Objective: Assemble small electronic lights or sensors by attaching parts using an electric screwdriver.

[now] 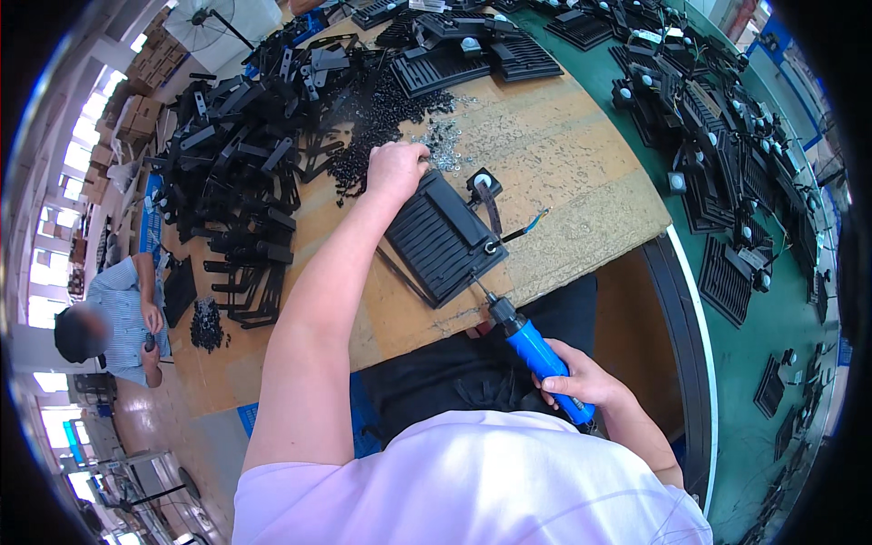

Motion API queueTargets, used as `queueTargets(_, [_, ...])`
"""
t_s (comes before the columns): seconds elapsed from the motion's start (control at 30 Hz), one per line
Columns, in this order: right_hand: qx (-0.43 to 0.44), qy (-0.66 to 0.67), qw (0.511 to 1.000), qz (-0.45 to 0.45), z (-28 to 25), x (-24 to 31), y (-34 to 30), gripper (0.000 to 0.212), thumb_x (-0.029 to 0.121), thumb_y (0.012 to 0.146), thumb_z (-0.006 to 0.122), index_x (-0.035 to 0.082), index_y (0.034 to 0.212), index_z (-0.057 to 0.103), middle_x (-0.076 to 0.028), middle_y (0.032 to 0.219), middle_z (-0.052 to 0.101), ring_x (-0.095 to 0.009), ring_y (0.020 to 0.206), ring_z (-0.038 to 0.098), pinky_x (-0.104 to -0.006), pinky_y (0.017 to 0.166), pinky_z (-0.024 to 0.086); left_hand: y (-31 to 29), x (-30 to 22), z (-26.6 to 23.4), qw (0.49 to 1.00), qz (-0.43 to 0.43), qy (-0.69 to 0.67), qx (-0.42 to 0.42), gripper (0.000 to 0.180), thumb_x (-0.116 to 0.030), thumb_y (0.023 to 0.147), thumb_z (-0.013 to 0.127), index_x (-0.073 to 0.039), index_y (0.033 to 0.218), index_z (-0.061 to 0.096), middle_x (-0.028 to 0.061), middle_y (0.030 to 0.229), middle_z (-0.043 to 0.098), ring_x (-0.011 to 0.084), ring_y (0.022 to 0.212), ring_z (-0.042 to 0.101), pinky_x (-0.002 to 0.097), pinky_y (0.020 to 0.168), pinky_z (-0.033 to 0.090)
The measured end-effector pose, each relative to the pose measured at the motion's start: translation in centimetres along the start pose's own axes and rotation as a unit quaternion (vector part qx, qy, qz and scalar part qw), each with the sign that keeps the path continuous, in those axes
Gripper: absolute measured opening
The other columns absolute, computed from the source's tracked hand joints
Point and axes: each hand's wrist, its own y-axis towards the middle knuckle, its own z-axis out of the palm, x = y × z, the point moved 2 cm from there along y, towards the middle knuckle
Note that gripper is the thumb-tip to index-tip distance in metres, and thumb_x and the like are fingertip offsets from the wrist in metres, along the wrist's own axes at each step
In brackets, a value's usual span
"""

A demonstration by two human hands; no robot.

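Observation:
A black finned lamp housing (pixel 445 241) lies fins up on the table in front of me, with a bracket along its left side. A small sensor with a white dome (pixel 483 182) and a short cable (pixel 527 227) are at its right. My left hand (pixel 397 171) is at the far end of the housing, fingers curled; what they hold is hidden. My right hand (pixel 577 377) is wrapped round a blue electric screwdriver (pixel 540 354). The bit points at the near right corner of the housing; whether it touches a screw I cannot tell.
Loose black screws (pixel 381 113) and silver washers (pixel 445 141) lie beyond my left hand. Black brackets (pixel 236 136) are heaped at the left. More lamp housings (pixel 440 68) stand at the back and on a green conveyor (pixel 672 227) at the right. Another person (pixel 118 313) works at far left.

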Motion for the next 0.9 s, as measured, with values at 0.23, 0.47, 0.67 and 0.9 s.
queueTargets(0.23, [0.01, -0.005, 1.0, -0.008, -0.2, -0.2, 0.1, 0.087, 0.043, 0.078, 0.078, -0.003, 0.137, 0.034, -0.009, 0.088, 0.057, -0.015, 0.068, 0.059, -0.029, 0.059, 0.051, 0.6, -0.1, -0.1, 1.0, 0.016, 0.005, 0.022, 0.011, -0.023, 0.081, 0.066, -0.015, 0.086, 0.072, 0.0078, 0.087, 0.068, 0.0272, 0.091, 0.063, 0.043, 0.082, 0.047])
queueTargets(0.47, [0.0, -0.003, 1.0, -0.003, -0.1, 0.4, -0.2, 0.079, 0.034, 0.082, 0.076, 0.0, 0.14, 0.034, -0.007, 0.088, 0.056, -0.014, 0.07, 0.058, -0.0283, 0.064, 0.051, -2.3, -0.8, -3.4, 0.968, -0.107, -0.215, -0.068, 0.016, -0.02, 0.084, 0.069, -0.008, 0.093, 0.072, 0.0107, 0.087, 0.071, 0.0206, 0.077, 0.068, 0.031, 0.072, 0.051])
queueTargets(0.67, [-0.004, -0.027, 1.0, 0.0, -0.2, 0.3, 0.1, 0.079, 0.036, 0.082, 0.075, 0.0, 0.14, 0.035, -0.008, 0.088, 0.057, -0.015, 0.072, 0.059, -0.0296, 0.067, 0.051, -10.5, -5.4, -5.7, 0.922, -0.154, -0.354, -0.002, 0.013, -0.011, 0.087, 0.067, -0.002, 0.095, 0.072, 0.0012, 0.08, 0.07, 0.0059, 0.072, 0.061, 0.0225, 0.068, 0.048])
queueTargets(0.9, [0.003, -0.053, 0.999, 0.012, 0.0, 0.6, -0.3, 0.084, 0.038, 0.081, 0.075, 0.0, 0.142, 0.033, -0.008, 0.091, 0.057, -0.015, 0.074, 0.06, -0.0295, 0.07, 0.052, -15.0, -8.7, -3.3, 0.9, -0.131, -0.413, 0.039, 0.008, -0.004, 0.086, 0.068, -0.001, 0.093, 0.07, -0.0014, 0.074, 0.066, 0.004, 0.067, 0.057, 0.0198, 0.063, 0.047])
